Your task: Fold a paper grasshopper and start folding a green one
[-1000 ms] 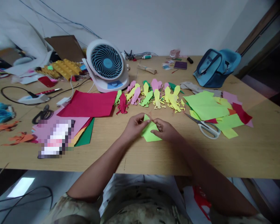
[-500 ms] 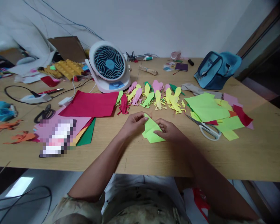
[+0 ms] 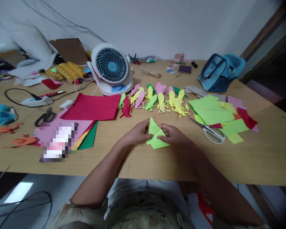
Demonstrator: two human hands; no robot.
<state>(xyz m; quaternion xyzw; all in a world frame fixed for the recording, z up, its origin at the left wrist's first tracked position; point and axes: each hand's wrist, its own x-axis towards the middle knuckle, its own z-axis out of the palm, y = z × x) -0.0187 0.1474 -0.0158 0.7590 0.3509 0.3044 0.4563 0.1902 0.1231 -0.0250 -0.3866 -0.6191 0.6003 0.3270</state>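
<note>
A folded sheet of bright green paper (image 3: pixel 156 135) is held just above the table between my two hands, its pointed corner upward. My left hand (image 3: pixel 141 132) pinches its left edge, thumb on the near face and fingers behind. On the right edge, my right hand (image 3: pixel 171 133) grips it with the thumb across the front. Beyond the paper stand several cut and folded paper figures in yellow (image 3: pixel 161 101), pink (image 3: pixel 139 98), green (image 3: pixel 151 101) and red (image 3: pixel 126 107). The fingertips behind the sheet are partly hidden.
White-handled scissors (image 3: pixel 213 133) lie to the right beside loose green sheets (image 3: pixel 211 109). Left are a red sheet (image 3: pixel 91 106), a blurred-out phone-like object (image 3: pixel 59 141) and black scissors (image 3: pixel 45 117). A fan (image 3: pixel 112 68) and a blue bag (image 3: pixel 221 71) stand farther back.
My left hand has slid down the paper's left edge, its thumb now lower and nearer the right thumb. The paper's upper point stands free. My right hand has barely moved.
</note>
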